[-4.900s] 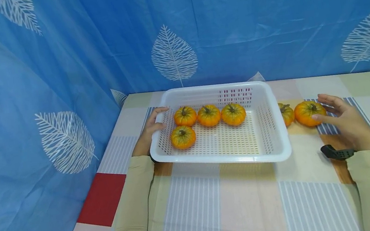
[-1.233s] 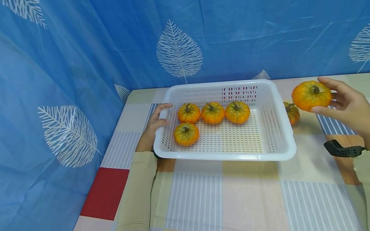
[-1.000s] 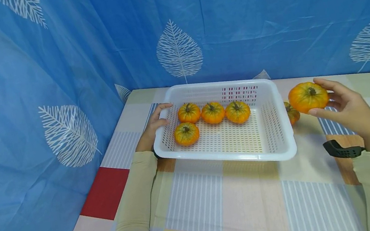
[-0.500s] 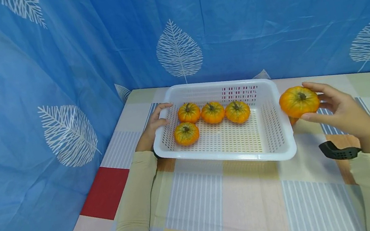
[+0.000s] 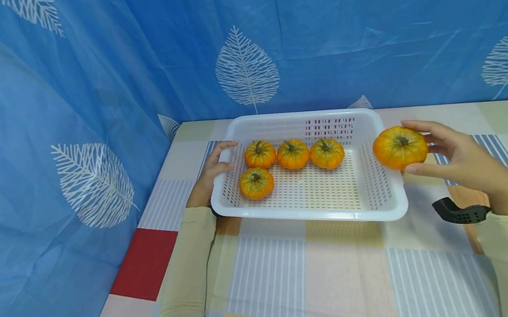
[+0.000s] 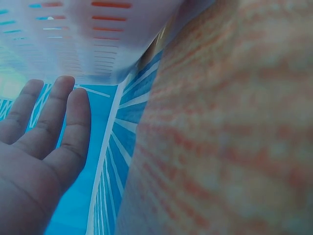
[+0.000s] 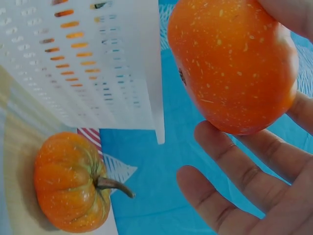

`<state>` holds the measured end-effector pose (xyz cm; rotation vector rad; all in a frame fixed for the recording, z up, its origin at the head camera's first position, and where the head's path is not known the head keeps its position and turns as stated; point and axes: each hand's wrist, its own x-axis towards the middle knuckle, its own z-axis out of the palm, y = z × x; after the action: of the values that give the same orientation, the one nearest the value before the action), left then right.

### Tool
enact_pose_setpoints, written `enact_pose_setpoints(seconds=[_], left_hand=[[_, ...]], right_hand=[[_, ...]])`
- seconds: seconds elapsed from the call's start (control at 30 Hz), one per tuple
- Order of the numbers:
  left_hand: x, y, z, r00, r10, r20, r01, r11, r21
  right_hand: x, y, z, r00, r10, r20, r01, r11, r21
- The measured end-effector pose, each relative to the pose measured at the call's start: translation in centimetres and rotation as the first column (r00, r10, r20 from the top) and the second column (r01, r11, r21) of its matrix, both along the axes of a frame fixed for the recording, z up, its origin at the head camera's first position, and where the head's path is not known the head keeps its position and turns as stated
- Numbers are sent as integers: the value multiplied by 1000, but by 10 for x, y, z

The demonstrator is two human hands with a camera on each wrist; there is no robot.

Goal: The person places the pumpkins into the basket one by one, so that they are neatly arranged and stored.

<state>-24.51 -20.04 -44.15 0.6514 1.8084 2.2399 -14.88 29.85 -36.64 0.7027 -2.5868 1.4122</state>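
Note:
My right hand [image 5: 461, 157] holds a small orange pumpkin [image 5: 400, 147] by its side, thumb and fingers round it. The pumpkin is in the air over the right rim of a white plastic basket [image 5: 312, 216]. Close up, the right wrist view has this pumpkin [image 7: 234, 68] above the fingertips. My left hand [image 5: 208, 179] lies at the basket's left rim, with fingers [image 6: 49, 117] fairly straight by the outer wall. Inside the basket sit several pumpkins [image 5: 293, 154], stems up. Another pumpkin [image 7: 73, 183] rests on the table beside the basket's right wall; the held one hides it in the head view.
A patchwork checked cloth [image 5: 345, 271] covers the table. Behind and to the left hangs a blue curtain [image 5: 160, 57] with white leaf prints. My right wrist wears a black strap device [image 5: 461, 212].
My right hand picked the pumpkin up from the table and carried it left to the basket's right rim. The left hand has stayed at the basket's left side.

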Motion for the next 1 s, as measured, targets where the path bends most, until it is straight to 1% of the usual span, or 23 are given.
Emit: enact_pose_setpoints(seconds=[0.1,0.23,0.33,0.57,0.77,0.93,1.0], left_hand=[[0,0,0,1000,5,7,-5,1000,-6],[-1,-1,-2,1000,-18,-1,18,1000,12],[-1,-2,-3,1000,-30,-4,30,999,26],[0,-1,0,1000,10,11,-10,1000,-11],[-1,-1,-1,1000,14,20,-14,1000,-5],[-1,-2,-3,1000,3,25,-3,1000,1],[-1,-2,-4,1000,1,20,-1,1000,4]], right_hand=[[1,-3,1,1000,15,5,-15,1000,3],[2,-6,3,999,43,17,-44,999,13],[2,-7,4,997,69,23,-70,996,46],[-3,-11,7,992,127,2,-127,984,125],[-7,-18,16,978,206,2,-202,957,207],[-8,-28,27,970,241,22,-237,926,295],[-9,-32,32,966,256,39,-255,915,314]])
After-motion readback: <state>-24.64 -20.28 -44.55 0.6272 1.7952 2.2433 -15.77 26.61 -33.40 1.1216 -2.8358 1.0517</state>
